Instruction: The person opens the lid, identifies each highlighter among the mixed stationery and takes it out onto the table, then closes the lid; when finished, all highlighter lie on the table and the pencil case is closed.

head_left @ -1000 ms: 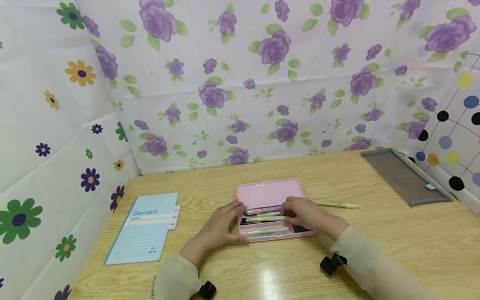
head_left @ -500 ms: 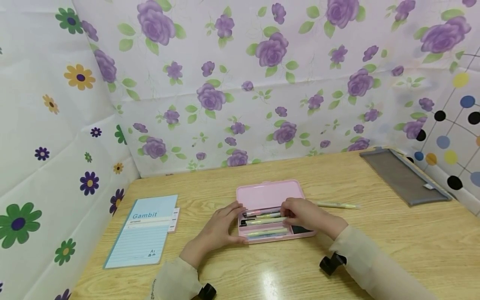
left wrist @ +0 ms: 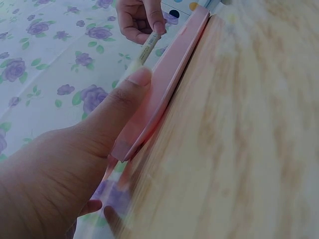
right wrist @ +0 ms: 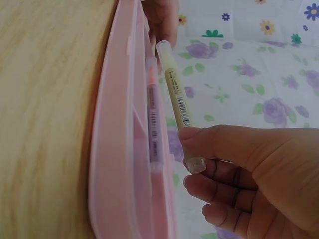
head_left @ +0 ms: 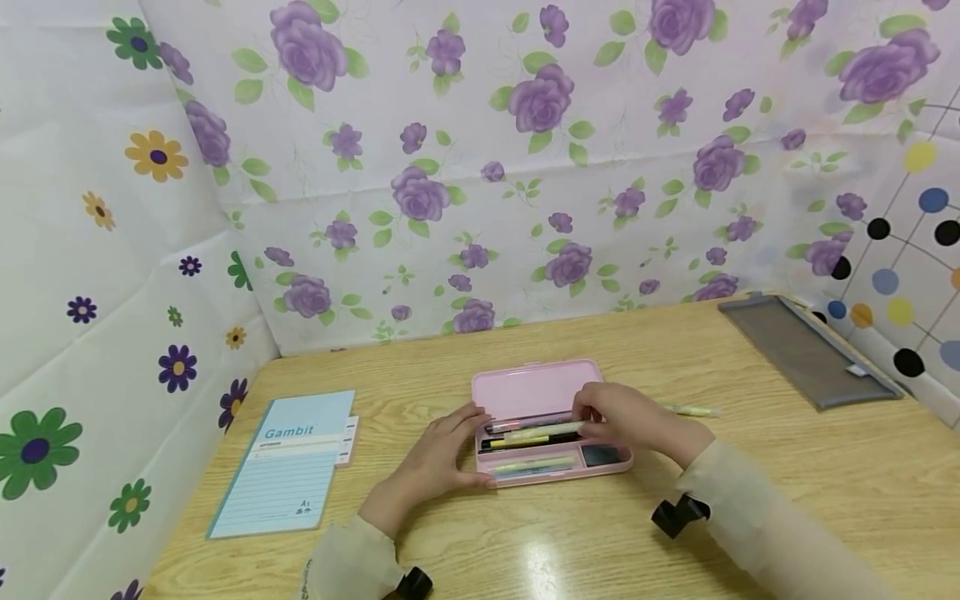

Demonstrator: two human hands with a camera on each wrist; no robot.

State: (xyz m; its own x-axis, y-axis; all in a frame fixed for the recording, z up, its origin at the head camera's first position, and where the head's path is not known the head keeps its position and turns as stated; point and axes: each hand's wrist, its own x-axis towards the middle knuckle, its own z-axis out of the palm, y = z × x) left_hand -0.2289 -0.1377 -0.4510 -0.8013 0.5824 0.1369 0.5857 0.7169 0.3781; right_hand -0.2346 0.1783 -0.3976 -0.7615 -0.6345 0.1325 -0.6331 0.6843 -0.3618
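Observation:
A pink pencil case lies on the table with its lid folded back. My left hand holds the case's left end, thumb at the front corner and fingers at the back. Between thumb and fingers, my right hand pinches a pale yellow highlighter by one end. The right wrist view shows it raised and tilted above the case. A pink-tipped highlighter lies in the back compartment near a black-and-yellow pen. More yellow pens fill the front compartment. Something dark sits in the small right compartment.
A light blue notebook lies at the left, with a pinkish card poking out from under it. Behind my right hand another yellow pen rests on the table. A grey mesh pouch is at the back right, near floral cloth walls.
My right hand has lifted the highlighter from the back compartment and shifted slightly right and away from me, baring the small right compartment. The left hand stays on the case.

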